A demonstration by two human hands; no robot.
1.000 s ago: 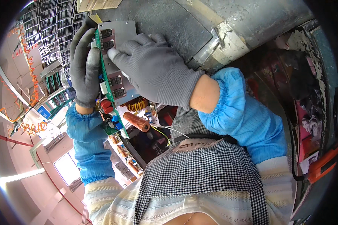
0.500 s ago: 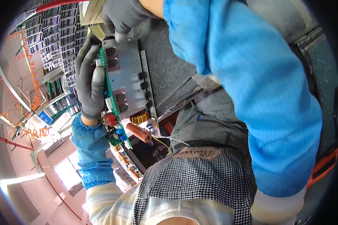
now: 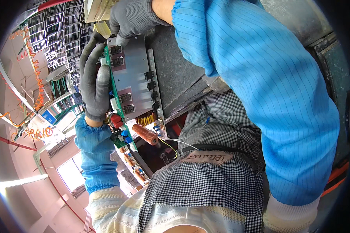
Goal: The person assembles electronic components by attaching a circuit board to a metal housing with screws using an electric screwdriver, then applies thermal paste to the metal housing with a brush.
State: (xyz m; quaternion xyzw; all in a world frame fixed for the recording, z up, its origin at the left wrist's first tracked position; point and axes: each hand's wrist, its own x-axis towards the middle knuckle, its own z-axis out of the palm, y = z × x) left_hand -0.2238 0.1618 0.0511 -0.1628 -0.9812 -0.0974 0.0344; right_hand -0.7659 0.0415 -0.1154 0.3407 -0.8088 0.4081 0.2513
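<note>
A green circuit board [image 3: 113,83] stands on edge over the dark bench, with a flat grey metal heat sink [image 3: 133,75] along its side. Black transistors are fixed to the metal. At the board's near end sit a copper-coloured coil [image 3: 144,134], a yellow wound ring coil [image 3: 146,119] and red and blue parts. My left hand [image 3: 95,79], in a grey glove, is closed along the board's left edge. My right hand [image 3: 133,20], gloved too, grips the far end, a digit pressed on the metal corner; its other fingertips are partly hidden.
A cardboard box [image 3: 99,9] stands beyond my right hand. More circuit boards [image 3: 133,167] lie near my left forearm. White and yellow wires [image 3: 171,146] run from the near end toward my apron. Stacked dark items [image 3: 54,31] and orange coiled hoses [image 3: 39,97] are at the left.
The board and both hands have shifted slightly to the right in the view. My right forearm has moved a little right too. Both hands keep their hold.
</note>
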